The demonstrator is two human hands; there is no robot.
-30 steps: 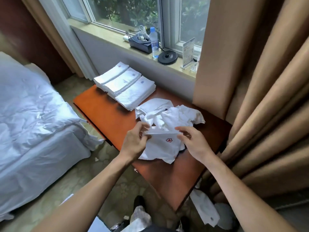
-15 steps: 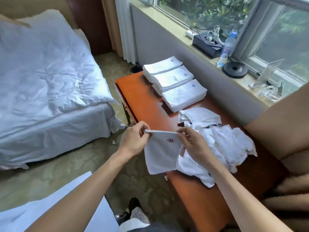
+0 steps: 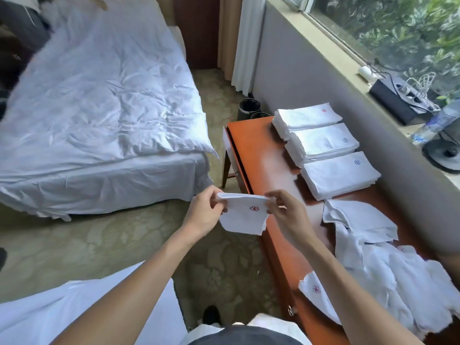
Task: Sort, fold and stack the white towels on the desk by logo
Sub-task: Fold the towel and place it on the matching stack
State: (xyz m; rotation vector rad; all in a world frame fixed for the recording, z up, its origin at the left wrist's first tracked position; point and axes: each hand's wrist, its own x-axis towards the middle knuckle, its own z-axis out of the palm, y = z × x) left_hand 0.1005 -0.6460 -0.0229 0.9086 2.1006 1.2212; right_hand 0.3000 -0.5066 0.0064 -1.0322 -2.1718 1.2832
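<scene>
A small white towel with a red logo (image 3: pixel 245 217) hangs folded in the air, off the desk's near-left edge. My left hand (image 3: pixel 204 214) pinches its top left corner and my right hand (image 3: pixel 286 212) pinches its top right corner. On the orange desk (image 3: pixel 261 150) three folded stacks lie in a row: a far stack with a red logo (image 3: pixel 307 118), a middle stack (image 3: pixel 323 143) and a near stack with a blue logo (image 3: pixel 341 174). A loose pile of unfolded white towels (image 3: pixel 388 277) covers the desk's right part, one corner with a red logo hanging over the edge.
A bed with white bedding (image 3: pixel 99 108) stands to the left across a strip of carpet. Two dark bins (image 3: pixel 249 109) sit beyond the desk's far end. The window sill (image 3: pixel 331 53) carries a black box with cables, a water bottle and a round black base.
The view swung left and the towel came off the loose pile, out past the desk's edge. Both hands kept hold of its top corners and stretched it flat.
</scene>
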